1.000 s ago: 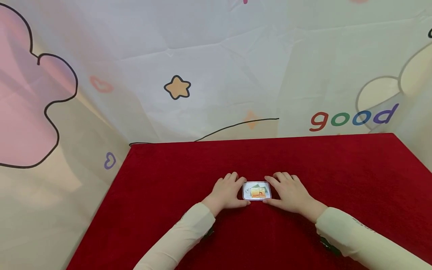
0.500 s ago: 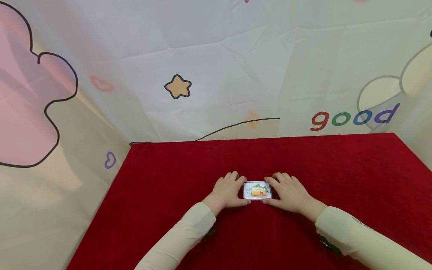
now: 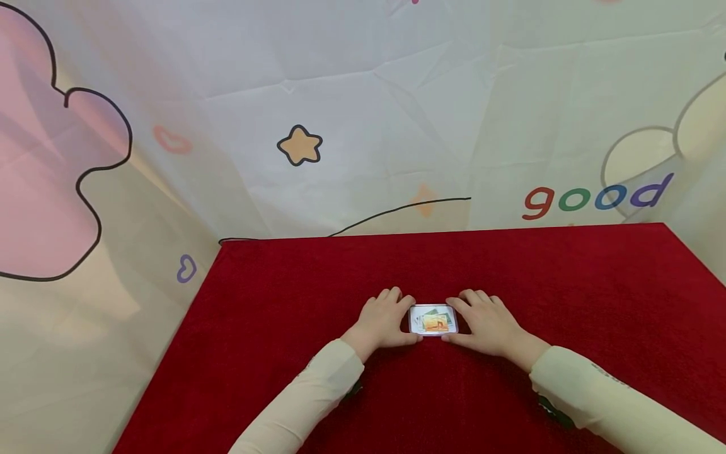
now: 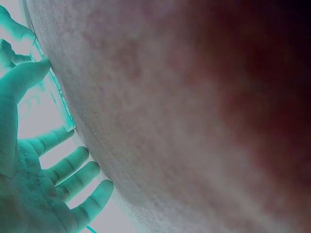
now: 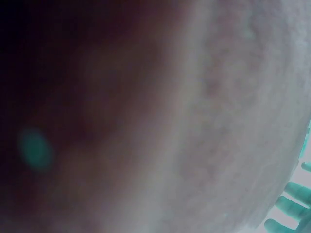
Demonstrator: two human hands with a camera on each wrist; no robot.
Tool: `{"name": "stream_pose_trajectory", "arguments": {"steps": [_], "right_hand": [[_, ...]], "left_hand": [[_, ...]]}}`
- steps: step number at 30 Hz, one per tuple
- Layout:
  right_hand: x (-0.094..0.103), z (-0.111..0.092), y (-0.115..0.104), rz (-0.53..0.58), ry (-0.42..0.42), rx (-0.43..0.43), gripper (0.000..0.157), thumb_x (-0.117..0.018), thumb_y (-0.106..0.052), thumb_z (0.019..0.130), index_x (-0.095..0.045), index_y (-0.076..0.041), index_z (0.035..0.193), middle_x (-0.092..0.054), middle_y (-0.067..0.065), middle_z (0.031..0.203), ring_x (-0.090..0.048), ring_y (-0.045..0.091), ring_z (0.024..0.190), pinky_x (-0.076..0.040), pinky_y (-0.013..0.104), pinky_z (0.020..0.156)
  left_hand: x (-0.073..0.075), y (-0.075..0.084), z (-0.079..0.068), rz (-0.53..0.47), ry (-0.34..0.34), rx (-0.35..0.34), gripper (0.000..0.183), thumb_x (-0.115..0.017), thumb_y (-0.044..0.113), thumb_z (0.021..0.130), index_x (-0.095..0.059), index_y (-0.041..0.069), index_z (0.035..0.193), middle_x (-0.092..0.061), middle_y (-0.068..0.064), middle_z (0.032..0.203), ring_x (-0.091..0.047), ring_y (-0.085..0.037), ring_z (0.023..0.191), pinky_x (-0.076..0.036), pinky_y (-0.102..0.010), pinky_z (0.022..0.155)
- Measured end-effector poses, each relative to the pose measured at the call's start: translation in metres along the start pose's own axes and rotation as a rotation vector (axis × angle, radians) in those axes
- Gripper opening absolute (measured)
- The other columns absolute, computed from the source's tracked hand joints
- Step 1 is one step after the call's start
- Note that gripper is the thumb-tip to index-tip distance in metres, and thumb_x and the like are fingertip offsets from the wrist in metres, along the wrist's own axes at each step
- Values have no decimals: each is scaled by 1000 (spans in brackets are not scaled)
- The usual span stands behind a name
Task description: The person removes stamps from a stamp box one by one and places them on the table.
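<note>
Flat on the red cloth lies a small rectangular clear-edged case (image 3: 433, 320), with orange, green and white pictures showing through its top. My left hand (image 3: 381, 321) holds its left end, thumb at the near edge and index finger at the far edge. At the right end my right hand (image 3: 486, 323) grips it the same way. The left wrist view shows the case's thin side (image 4: 64, 108) between thumb and index finger; the other fingers are spread with their tips on the cloth. Only a few fingertips (image 5: 291, 208) of the right hand enter the right wrist view.
A red cloth (image 3: 431, 265) covers the table. Behind and beside it hang pale printed sheets (image 3: 374, 126) with a star, hearts and the word "good". Pale sleeves (image 3: 300, 397) cover both forearms, with something dark under each cuff. Blurred cloth fills much of both wrist views.
</note>
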State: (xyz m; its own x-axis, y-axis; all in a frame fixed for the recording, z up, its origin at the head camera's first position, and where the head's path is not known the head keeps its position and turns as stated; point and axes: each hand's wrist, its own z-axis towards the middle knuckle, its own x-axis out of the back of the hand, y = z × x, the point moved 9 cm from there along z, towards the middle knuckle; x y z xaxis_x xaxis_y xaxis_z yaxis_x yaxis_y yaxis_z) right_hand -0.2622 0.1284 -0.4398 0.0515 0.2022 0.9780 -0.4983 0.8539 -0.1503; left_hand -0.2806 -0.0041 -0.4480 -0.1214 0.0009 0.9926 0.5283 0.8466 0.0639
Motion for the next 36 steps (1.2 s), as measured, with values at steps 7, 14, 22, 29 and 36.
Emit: {"name": "stream_pose_trajectory", "arguments": {"steps": [7,14,22,29,36], "right_hand": [[2,1,1,68,-3,-26,65,-74,-49,75,-59,-6,122,-56,15,114,-52,33,104,-45,49,80],[1,1,2,83,6,-29,65,-74,-49,75,-60,-7,123,-56,16,114,-51,33,105,-44,49,81],[3,3,0,69,0,-19,65,-74,-50,74,-60,-8,122,-56,16,112,-52,34,104,-44,49,80],[3,3,1,69,2,-24,64,-74,-49,75,-60,-7,122,-55,16,113,-51,34,103,-45,50,80],[2,4,0,76,1,-24,64,-75,-49,75,-61,-8,122,-55,16,112,-51,34,103,-45,49,79]], "left_hand": [[-1,0,1,6,3,-4,60,-65,55,81,-52,21,128,-51,-2,114,-47,-15,102,-45,-30,79],[-1,0,1,1,-3,-8,59,-65,55,81,-53,22,127,-51,-1,112,-47,-15,100,-45,-29,78],[0,-1,2,-5,-1,-13,57,-65,56,81,-54,23,126,-51,0,112,-47,-14,102,-45,-29,78],[0,-2,4,-11,-3,-17,57,-65,55,81,-54,21,126,-51,-1,113,-48,-15,103,-46,-30,78],[0,-2,3,-5,-2,-24,57,-65,55,81,-54,21,125,-51,-1,113,-48,-15,102,-46,-30,78]]}}
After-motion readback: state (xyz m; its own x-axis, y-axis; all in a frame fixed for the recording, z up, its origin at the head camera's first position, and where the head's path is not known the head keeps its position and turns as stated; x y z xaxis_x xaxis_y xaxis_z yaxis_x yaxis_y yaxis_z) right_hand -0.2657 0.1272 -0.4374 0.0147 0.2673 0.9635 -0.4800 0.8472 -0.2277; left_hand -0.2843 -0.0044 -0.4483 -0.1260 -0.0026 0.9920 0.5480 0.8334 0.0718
